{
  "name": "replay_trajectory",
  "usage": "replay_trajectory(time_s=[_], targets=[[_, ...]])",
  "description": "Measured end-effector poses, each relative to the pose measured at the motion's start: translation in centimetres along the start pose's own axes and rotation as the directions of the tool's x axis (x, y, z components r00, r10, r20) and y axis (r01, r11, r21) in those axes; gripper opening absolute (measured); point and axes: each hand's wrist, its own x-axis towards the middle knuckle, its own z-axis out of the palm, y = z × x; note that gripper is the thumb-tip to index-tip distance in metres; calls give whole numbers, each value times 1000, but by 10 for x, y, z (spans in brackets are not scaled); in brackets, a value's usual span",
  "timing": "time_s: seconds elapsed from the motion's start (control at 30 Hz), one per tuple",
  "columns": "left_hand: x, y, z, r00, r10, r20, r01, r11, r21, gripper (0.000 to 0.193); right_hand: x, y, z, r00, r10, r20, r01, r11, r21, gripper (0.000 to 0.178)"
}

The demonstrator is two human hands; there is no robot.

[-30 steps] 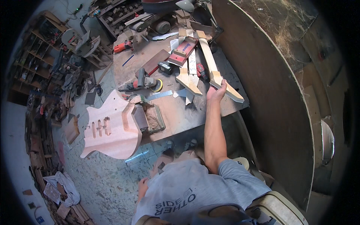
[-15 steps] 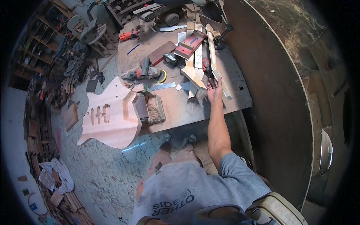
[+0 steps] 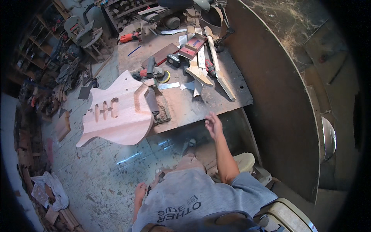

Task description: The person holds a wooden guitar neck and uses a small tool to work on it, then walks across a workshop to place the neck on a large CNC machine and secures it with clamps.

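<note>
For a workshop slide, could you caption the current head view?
The person's empty right hand near the edge of a dusty workbench, with a pale wooden guitar body to the left.

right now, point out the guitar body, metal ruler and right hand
Guitar body [image 3: 128, 116]: head view, flat face, near its middle.
Metal ruler [image 3: 169, 86]: head view, middle of its visible length.
Right hand [image 3: 214, 126]: head view, middle of the hand.

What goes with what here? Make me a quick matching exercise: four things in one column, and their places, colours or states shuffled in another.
Things:
1. Right hand
2. Guitar body
3. Round tool pad
4. Thin stick

Descriptions:
A. Blue, lying on the bench
B. Pale wood, with cut-out slots
C. Empty, near the bench's front edge
D. Yellow-edged

Pairs: 1-C, 2-B, 3-D, 4-A
</note>
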Motion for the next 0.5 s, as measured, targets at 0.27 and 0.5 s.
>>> replay_trajectory(time_s=[0.27,0.5], targets=[[36,-66,-44,991,115,-64,-128,956,-263,42,-110,141,37,916,391,87,-315,838,-447,17],[6,-250,-81,992,-124,-26,101,897,-430,36,-160,235,106,881,434,188,110,197,-974,37]])
